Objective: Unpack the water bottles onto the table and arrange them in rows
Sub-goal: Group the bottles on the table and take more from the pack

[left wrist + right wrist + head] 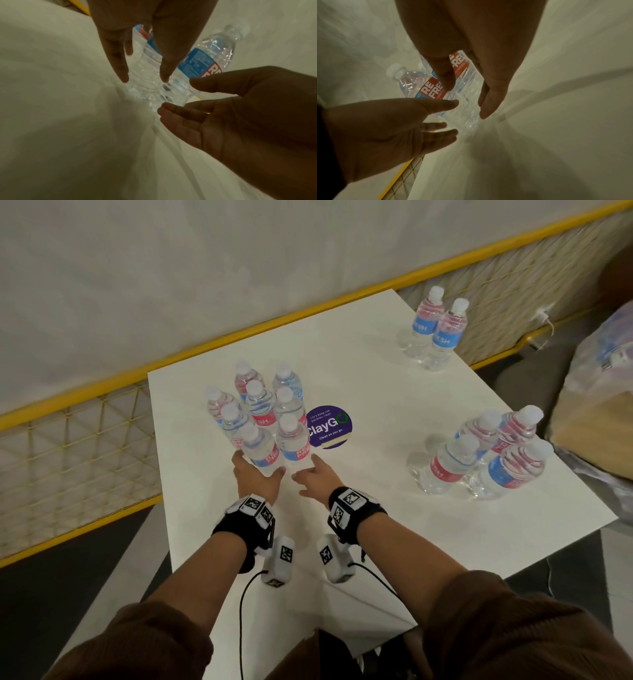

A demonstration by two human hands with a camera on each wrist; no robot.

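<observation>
Several clear water bottles with red and blue labels stand bunched at the left middle of the white table. My left hand reaches round the base of the nearest left bottle, thumb and straight fingers on either side of it. My right hand sits at the foot of the nearest right bottle, fingers extended. In the left wrist view the left hand straddles a bottle. In the right wrist view the right hand straddles a bottle. Neither hand curls round its bottle.
Two bottles stand at the far right corner, and several more near the right edge. A purple round sticker lies beside the left bunch. A plastic-wrapped pack sits off the table's right side. A yellow mesh railing runs behind.
</observation>
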